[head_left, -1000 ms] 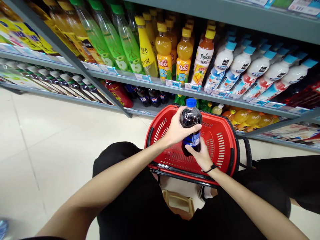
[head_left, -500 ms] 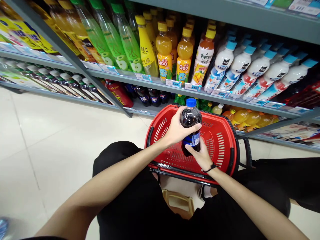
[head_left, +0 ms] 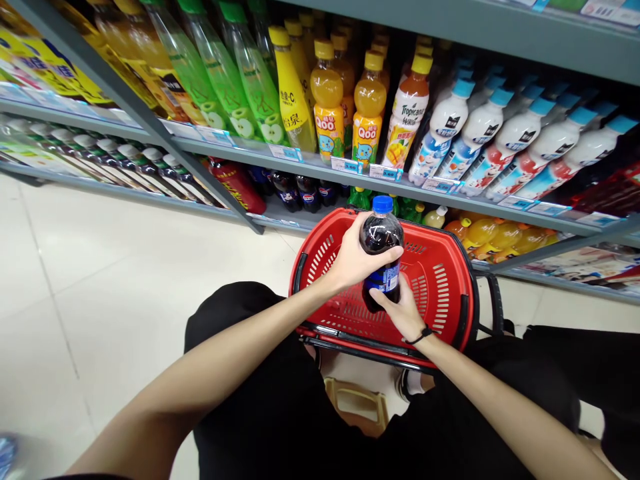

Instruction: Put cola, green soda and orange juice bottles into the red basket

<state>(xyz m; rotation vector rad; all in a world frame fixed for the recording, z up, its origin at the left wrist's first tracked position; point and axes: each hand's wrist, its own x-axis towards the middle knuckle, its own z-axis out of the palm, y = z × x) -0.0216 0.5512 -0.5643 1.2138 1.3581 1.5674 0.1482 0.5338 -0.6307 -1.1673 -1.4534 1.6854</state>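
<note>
A dark cola bottle [head_left: 382, 233] with a blue cap and blue label is held upright, slightly tilted, over the red shopping basket [head_left: 453, 287]. My left hand [head_left: 356, 257] wraps round its upper part, thumb across the front. Lower down, my right hand [head_left: 403, 312] grips the bottle near its base, with a black band on the wrist. Both hands' fingertips are hidden behind the bottle. Slotted walls and floor of the basket show around the bottle. The basket stands on the floor between my knees and the shelf.
Juice bottles [head_left: 369, 107], green apple-drink bottles [head_left: 260, 87] and white blue-capped bottles [head_left: 447, 127] line the shelf [head_left: 280, 160] ahead. Pepsi bottles [head_left: 307, 193] stand on the lower level. A black basket handle [head_left: 495, 303] juts out right. Another person's dark-clothed leg [head_left: 595, 360] is at the right.
My hands and the bottle stay almost still over the basket. At the right edge, the other person's leg has shifted slightly.
</note>
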